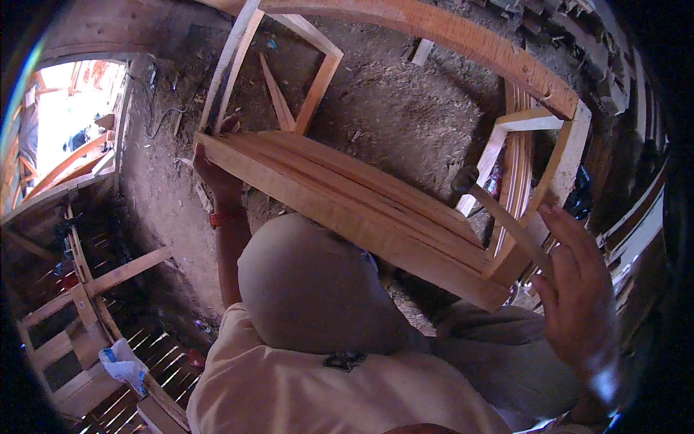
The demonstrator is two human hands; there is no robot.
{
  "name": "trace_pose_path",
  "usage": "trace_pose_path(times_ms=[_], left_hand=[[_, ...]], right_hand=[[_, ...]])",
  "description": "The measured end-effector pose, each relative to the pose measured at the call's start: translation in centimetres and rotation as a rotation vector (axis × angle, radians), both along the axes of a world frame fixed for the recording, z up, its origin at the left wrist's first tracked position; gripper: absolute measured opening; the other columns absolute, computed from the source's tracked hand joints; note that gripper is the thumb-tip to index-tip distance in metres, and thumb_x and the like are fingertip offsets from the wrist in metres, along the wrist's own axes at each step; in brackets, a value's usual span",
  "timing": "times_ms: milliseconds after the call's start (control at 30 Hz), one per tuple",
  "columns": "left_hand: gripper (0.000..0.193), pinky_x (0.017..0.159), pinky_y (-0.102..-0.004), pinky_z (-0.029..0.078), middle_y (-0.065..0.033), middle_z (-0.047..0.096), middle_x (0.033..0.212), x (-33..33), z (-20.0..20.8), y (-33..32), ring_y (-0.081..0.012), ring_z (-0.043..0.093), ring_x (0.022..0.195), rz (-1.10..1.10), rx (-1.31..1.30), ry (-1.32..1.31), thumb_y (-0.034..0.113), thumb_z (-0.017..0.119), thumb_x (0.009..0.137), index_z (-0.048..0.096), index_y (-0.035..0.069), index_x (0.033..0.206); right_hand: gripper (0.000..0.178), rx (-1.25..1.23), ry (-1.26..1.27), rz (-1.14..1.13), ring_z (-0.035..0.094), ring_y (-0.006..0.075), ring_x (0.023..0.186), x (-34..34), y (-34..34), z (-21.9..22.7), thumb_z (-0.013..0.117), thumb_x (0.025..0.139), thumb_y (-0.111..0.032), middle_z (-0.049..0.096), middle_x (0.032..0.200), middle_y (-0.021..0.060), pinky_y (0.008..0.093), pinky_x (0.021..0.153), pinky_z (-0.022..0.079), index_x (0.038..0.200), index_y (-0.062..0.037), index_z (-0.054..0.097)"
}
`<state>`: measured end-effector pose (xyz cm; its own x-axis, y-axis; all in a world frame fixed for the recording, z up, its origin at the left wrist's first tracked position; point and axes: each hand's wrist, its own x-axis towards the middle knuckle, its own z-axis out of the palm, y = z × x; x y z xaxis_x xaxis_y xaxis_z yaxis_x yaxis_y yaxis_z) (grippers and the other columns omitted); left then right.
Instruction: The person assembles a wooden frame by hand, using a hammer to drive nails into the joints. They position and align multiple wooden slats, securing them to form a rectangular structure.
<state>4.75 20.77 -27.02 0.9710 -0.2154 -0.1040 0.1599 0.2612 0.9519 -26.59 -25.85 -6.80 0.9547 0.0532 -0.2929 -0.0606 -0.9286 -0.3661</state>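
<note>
A wooden frame point(347, 212) of reddish-brown boards lies tilted across my raised knee, with legs and crosspieces standing off its far side. My left hand point(215, 173), with an orange-red band at the wrist, grips the frame's left end, and fingertips show over the far side of the corner. On the right, my right hand point(575, 296) is closed round the handle of a hammer point(515, 230). The hammer's dark head points up and left, over the space beside the frame's right-hand legs. A curved wooden rail point(434, 29) joins the legs at the far side.
Bare earth floor point(390, 108) with wood chips lies beyond the frame. Stacked timber point(600, 43) lines the far right. At the left are a bright opening point(79, 123), a slatted wooden structure point(83, 311) and a white-and-blue plastic bag point(124, 364).
</note>
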Motion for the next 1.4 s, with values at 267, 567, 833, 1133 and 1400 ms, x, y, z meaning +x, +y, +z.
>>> trace_pose_path(times_ms=[267,567,833,1133,1400], left_hand=[[0.077,0.105,-0.0462,0.047,-0.0231,0.056,0.14,0.1,-0.3,0.3,-0.033,0.059,0.122,0.026,0.025,-0.025,0.058,0.045,0.096,0.044,-0.001,0.144],[0.069,0.102,-0.0429,0.048,-0.0201,0.06,0.136,-0.4,0.1,-0.1,-0.0299,0.061,0.117,0.055,0.014,-0.022,0.053,0.042,0.099,0.046,-0.001,0.143],[0.071,0.102,-0.0427,0.048,-0.0197,0.06,0.136,0.1,-1.5,1.2,-0.0294,0.062,0.115,0.151,-0.038,0.043,0.053,0.046,0.097,0.046,-0.001,0.143],[0.069,0.103,-0.0425,0.048,-0.0209,0.059,0.138,-0.9,0.7,-1.1,-0.0293,0.062,0.115,0.155,-0.033,0.032,0.048,0.045,0.098,0.044,-0.001,0.146],[0.068,0.101,-0.0422,0.05,-0.0204,0.061,0.136,-0.5,-0.4,-0.5,-0.0292,0.063,0.113,0.156,0.003,-0.012,0.048,0.045,0.098,0.045,-0.001,0.144]], right_hand=[[0.046,0.051,0.031,-0.073,0.054,0.0432,0.128,1.2,-0.1,0.7,0.068,0.076,0.004,0.056,0.136,0.0256,0.0468,0.111,0.043,0.12,0.0106,0.057],[0.036,0.018,0.0,-0.032,0.057,0.0448,0.123,1.3,0.1,0.5,0.072,0.077,-0.001,0.057,0.133,0.0262,0.0489,0.106,0.047,0.109,0.01,0.059],[0.043,0.08,0.021,-0.02,0.055,0.0444,0.127,1.5,-0.3,0.9,0.067,0.078,0.006,0.056,0.135,0.0274,0.0462,0.11,0.044,0.119,0.0127,0.057],[0.037,0.059,0.011,-0.019,0.058,0.0452,0.122,1.5,-0.2,0.8,0.072,0.077,-0.001,0.058,0.132,0.0271,0.0485,0.106,0.047,0.11,0.0106,0.058],[0.035,0.063,-0.012,-0.036,0.058,0.0446,0.123,1.3,0.0,0.8,0.072,0.077,0.0,0.058,0.132,0.0268,0.0474,0.106,0.047,0.107,0.0109,0.058]])
